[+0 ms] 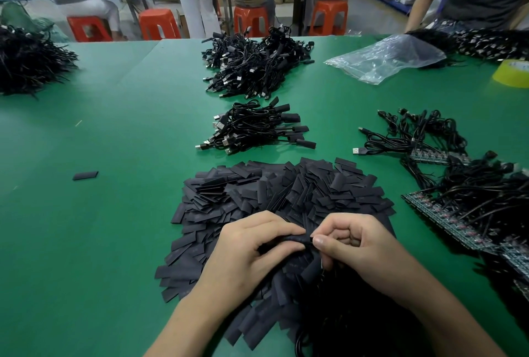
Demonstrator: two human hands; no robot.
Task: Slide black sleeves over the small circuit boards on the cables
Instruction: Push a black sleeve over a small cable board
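Holding one sleeve [297, 239] above the sleeve pile [274, 199], the left hand [254, 253] pinches it while the right hand [352, 245] pinches its end. Best keep it straight and push gently.

— What is being hidden near the hands?
— The black sleeve [296, 239] is being mostly covered by the left hand [252, 253] and right hand [360, 245]; any board inside cannot be told.
— And at the edges?
— The circuit board strips [458, 227] are being cut off at the right.
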